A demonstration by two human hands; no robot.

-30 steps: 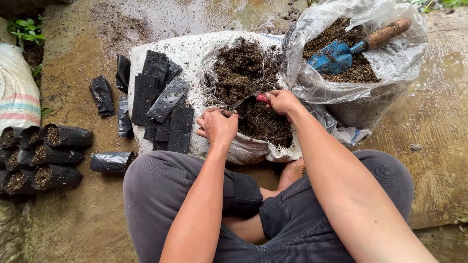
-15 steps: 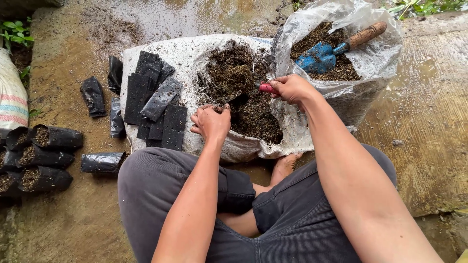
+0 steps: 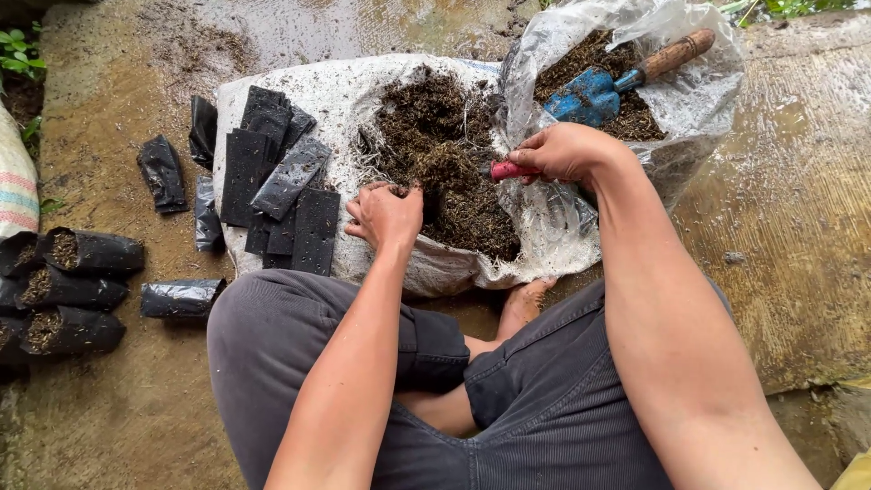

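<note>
Far left, three filled black grow bags (image 3: 63,290) lie stacked on their sides on the wet concrete, soil showing at their mouths, with a flattened one (image 3: 181,298) just beside them. Moving in, a spread of empty black bags (image 3: 281,186) sits on the white sack (image 3: 340,95), overlapping one another. Now the left hand (image 3: 386,216), fingers curled down into the near edge of the dark soil pile (image 3: 445,154), gripping something small and dark I can't make out. Right hand (image 3: 567,152) is clenched around a red-handled tool (image 3: 506,170), its tip buried in the soil. Far right, a blue trowel (image 3: 617,82) with wooden handle rests in a clear plastic bag of soil (image 3: 699,100).
</note>
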